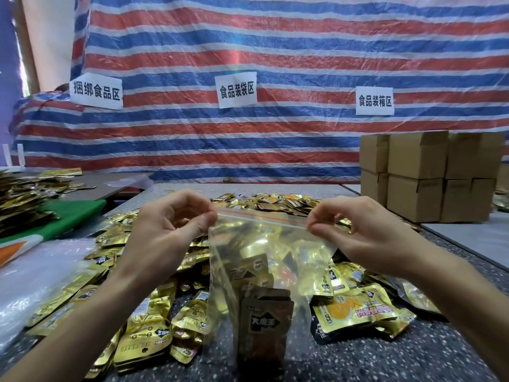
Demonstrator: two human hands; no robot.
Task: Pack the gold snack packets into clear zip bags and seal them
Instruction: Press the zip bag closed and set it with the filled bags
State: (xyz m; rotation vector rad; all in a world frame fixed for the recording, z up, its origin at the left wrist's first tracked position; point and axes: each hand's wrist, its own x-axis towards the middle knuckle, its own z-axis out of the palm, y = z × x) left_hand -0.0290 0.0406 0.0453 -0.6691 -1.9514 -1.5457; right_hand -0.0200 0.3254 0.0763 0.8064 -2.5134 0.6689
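A clear zip bag [264, 244] with a red zip line hangs upright over the speckled table, stretched between both hands. My left hand [170, 224] pinches its top left corner. My right hand [355, 227] pinches the top right corner. Dark brown packets [261, 323] sit in the bottom of the bag. A large heap of loose gold snack packets [154, 321] covers the table under and around the bag, spreading from near the front edge to the far side.
Stacked cardboard boxes [429, 175] stand at the right rear. A green sheet [71, 216] and clear plastic [35, 274] lie at the left, with another pile of gold packets [22, 199] beyond. A striped tarp [275, 64] with three paper signs hangs behind.
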